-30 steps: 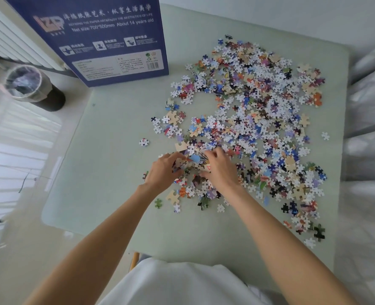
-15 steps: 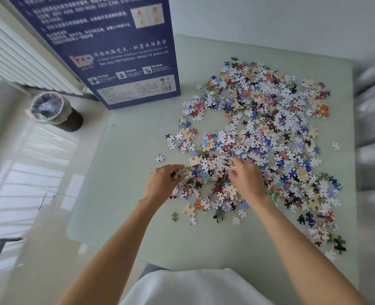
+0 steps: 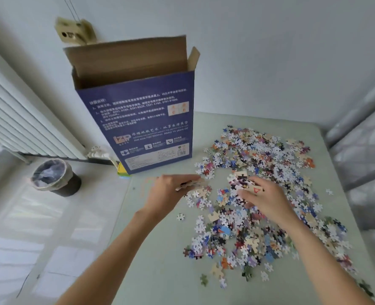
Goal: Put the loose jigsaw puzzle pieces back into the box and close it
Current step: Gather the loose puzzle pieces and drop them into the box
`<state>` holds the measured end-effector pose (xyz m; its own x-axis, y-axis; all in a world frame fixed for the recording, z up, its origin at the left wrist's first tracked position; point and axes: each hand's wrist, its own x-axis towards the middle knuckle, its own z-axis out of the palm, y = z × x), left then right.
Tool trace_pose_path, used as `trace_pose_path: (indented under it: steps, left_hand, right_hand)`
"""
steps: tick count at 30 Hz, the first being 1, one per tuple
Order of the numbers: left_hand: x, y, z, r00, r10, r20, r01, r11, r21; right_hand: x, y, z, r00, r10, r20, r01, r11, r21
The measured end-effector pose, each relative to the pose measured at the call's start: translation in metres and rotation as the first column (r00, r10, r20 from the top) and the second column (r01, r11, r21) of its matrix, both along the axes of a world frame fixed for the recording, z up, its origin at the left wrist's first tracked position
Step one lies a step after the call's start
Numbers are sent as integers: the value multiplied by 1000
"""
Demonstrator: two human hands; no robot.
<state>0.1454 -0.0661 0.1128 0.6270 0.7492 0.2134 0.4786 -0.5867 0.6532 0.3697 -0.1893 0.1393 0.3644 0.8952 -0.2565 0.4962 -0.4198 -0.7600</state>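
- Box (image 3: 138,119) stands upright, flaps open, at your surface's (image 3: 160,249) far left.
- Your left hand (image 3: 171,192) and right hand (image 3: 263,199) each grip puzzle pieces (image 3: 259,172) above the pile.

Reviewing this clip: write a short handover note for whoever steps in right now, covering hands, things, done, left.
Left hand: shut on a small batch of pieces, raised off the table near the box's foot.
Right hand: holds a batch of pieces above the pile.
Box: upright at the table's far left corner, top flaps open.
Pieces: nearly all lie loose across the right half of the table.
Done: two handfuls gathered.
Left: drop them in the box, collect the rest, close the flaps.
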Motion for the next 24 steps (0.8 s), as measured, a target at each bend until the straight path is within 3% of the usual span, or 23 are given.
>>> trace_pose_path:
  steps: [5, 10, 14, 18, 24]
  left_hand:
    - [-13, 77, 116, 975, -21, 222, -50, 949, 311]
    - [-21, 156, 168, 959, 78, 271, -186, 897, 401]
    - [-25, 197, 166, 982, 139, 127, -177, 911, 373]
    - [-23, 210, 158, 982, 184, -44, -158, 923, 350]
    - [-26, 215, 153, 949, 201, -241, -137, 957, 257]
  right_hand:
    - [-11, 63, 88, 999, 15, -44, -4, 970, 242]
    - [-14, 135, 140, 996, 84, -16, -72, 927, 369]
    - [-17, 187, 157, 991, 130, 15, -124, 891, 438]
    - [-25, 230, 153, 948, 193, 254, -286, 867, 409]
    - [-41, 266, 145, 708, 266, 655, -540, 801, 257]
